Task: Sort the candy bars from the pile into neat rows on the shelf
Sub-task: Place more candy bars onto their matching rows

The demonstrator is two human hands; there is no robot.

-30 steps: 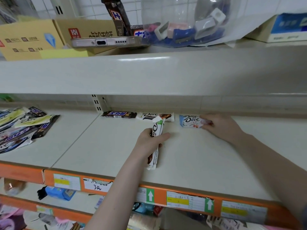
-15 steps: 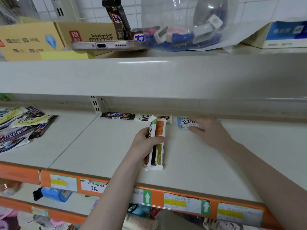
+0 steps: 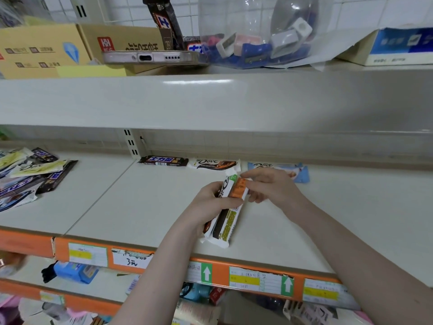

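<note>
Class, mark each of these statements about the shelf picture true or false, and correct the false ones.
1. Three candy bars lie in a row at the back of the shelf. True: a dark bar, a white Dove bar and a light blue Dove bar.
2. The left hand is empty. False: it holds a small bundle of bars.
3. The right hand touches the top end of that bundle. True.
4. The pile of unsorted bars lies at the right end of the shelf. False: it is at the left.
5. A phone lies on the upper shelf. True.
</note>
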